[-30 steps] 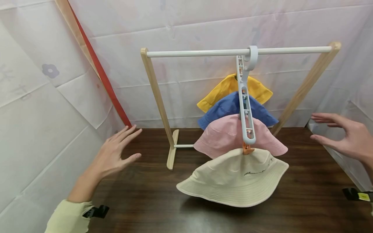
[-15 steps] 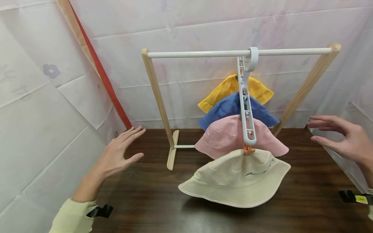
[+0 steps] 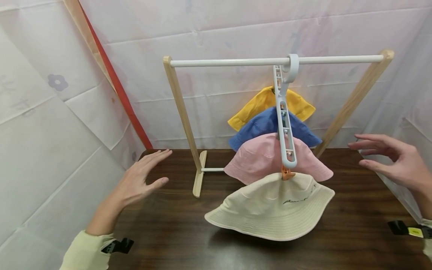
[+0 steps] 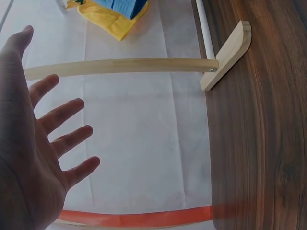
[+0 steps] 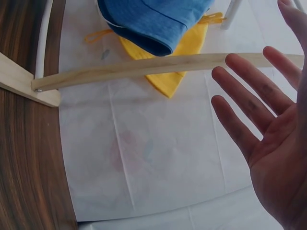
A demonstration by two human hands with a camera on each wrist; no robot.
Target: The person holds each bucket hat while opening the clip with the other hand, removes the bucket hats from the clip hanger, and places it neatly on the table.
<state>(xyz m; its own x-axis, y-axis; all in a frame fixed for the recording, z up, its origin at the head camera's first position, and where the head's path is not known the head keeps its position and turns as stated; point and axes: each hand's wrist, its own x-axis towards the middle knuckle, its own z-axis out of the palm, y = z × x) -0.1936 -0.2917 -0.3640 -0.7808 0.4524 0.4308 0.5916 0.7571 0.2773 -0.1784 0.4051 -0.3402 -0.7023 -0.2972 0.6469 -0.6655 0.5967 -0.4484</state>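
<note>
Cream bucket hat [image 3: 266, 210] hangs above a dark wooden table [image 3: 162, 240], the closest of four to the person, its wide brim stretching left to right. A left hand [image 3: 138, 183] and a right hand [image 3: 403, 163] flank it, well apart from each other, fingers loosely spread and holding nothing; neither touches the hat, and the right appears nearer to its brim. An orange clip [image 3: 287, 174] pinches the crown at the near end of a white hanger [image 3: 281, 98], whose long axis runs away from the person, crossing beneath a white rail [image 3: 229, 62]. Lined up behind are a pink hat [image 3: 260, 157], a blue hat [image 3: 260, 122] and, farthest back, a yellow hat [image 3: 253, 108].
</note>
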